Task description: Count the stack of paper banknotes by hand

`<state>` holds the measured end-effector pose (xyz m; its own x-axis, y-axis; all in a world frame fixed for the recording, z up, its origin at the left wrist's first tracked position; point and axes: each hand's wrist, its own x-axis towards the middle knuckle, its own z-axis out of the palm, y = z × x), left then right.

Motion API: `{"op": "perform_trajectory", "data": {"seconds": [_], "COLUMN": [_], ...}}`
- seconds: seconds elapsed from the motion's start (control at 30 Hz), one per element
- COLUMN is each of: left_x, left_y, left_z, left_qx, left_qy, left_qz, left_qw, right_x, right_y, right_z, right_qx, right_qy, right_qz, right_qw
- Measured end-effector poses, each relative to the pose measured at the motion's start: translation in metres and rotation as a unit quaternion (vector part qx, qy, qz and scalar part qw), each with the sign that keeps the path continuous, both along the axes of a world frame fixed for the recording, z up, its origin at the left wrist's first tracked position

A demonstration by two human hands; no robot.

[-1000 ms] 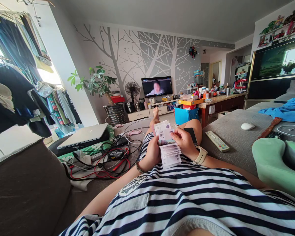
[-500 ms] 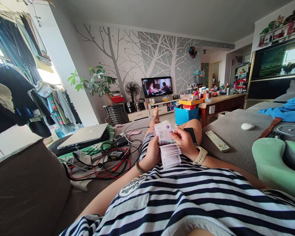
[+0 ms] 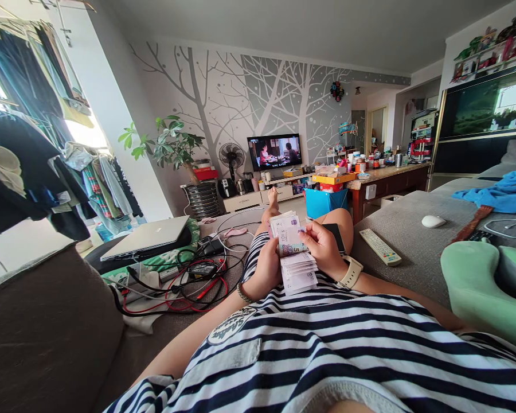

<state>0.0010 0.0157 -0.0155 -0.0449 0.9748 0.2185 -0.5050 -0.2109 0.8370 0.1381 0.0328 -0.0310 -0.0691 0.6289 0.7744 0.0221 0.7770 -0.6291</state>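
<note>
A stack of purple-grey banknotes stands between my two hands above my lap. My left hand is closed around its left side, the thumb pressing on the front. At the right edge, my right hand pinches a note marked 5 between thumb and fingers. Several note ends fan downward below the hands, over my striped shirt. A pale watch is on my right wrist and a braided bracelet on my left. Behind the right hand, a dark phone lies against my leg.
On the sofa to the right are a remote control, a white mouse and a green neck pillow. Tangled cables and a closed laptop lie left. Ahead are a television and a cluttered table.
The front note between my hands has shifted slightly, showing more of its lower printed 5. Both hands stay in nearly the same place.
</note>
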Motion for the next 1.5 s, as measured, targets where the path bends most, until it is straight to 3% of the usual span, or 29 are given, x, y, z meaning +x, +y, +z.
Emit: {"op": "perform_trajectory", "data": {"seconds": [0.4, 0.73, 1.5], "left_x": [0.0002, -0.001, -0.0002], "left_y": [-0.0042, -0.0018, -0.0083], "left_z": [0.0038, 0.0041, 0.007], "left_qx": [-0.006, 0.011, 0.014], "left_qy": [0.04, 0.04, 0.062], "left_qz": [0.03, -0.006, 0.042], "left_qw": [0.999, 0.999, 0.997], "right_x": [0.0027, 0.0034, 0.0028], "right_y": [-0.0081, -0.0077, -0.0097], "right_z": [0.0045, 0.0049, 0.0058], "right_qx": [0.007, 0.012, 0.011], "right_qy": [0.007, 0.002, -0.007], "right_qz": [0.015, 0.018, 0.016], "right_qw": [1.0, 1.0, 1.0]}}
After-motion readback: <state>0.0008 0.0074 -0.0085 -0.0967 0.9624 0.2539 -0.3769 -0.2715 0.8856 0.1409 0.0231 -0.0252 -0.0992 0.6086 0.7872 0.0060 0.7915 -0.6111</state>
